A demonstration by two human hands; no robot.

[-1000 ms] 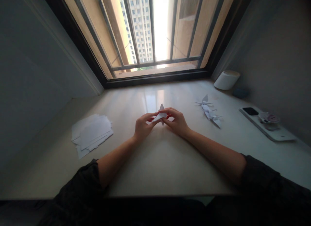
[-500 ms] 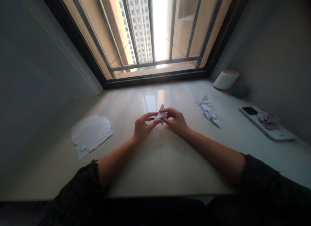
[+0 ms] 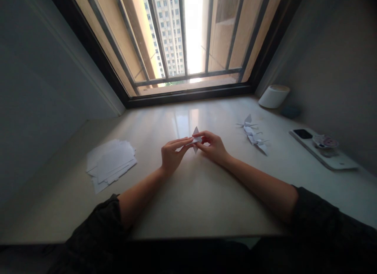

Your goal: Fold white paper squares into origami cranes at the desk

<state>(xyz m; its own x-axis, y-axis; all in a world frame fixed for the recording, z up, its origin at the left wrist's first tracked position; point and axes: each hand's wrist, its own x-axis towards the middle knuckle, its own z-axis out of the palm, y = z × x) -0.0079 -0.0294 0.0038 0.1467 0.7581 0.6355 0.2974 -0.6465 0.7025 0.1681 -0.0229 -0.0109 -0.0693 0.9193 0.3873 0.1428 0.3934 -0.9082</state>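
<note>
A small folded piece of white paper [image 3: 195, 135] with a pointed tip sticks up at the middle of the pale table [image 3: 200, 195]. My left hand [image 3: 171, 155] pinches its left side, fingers pressed together along the fold. My right hand [image 3: 212, 147] grips its right side between thumb and fingers. Both hands rest low, just above the table top.
A loose stack of white paper sheets [image 3: 110, 162] lies at the left. Finished folded paper figures [image 3: 253, 135] lie to the right of my hands. Farther right are a phone [image 3: 322, 149] and a white cup [image 3: 273, 96] near the barred window [image 3: 188, 46].
My left fingers have straightened and pressed flatter along the paper's fold. The paper sits slightly lower between the hands. My right hand has barely moved.
</note>
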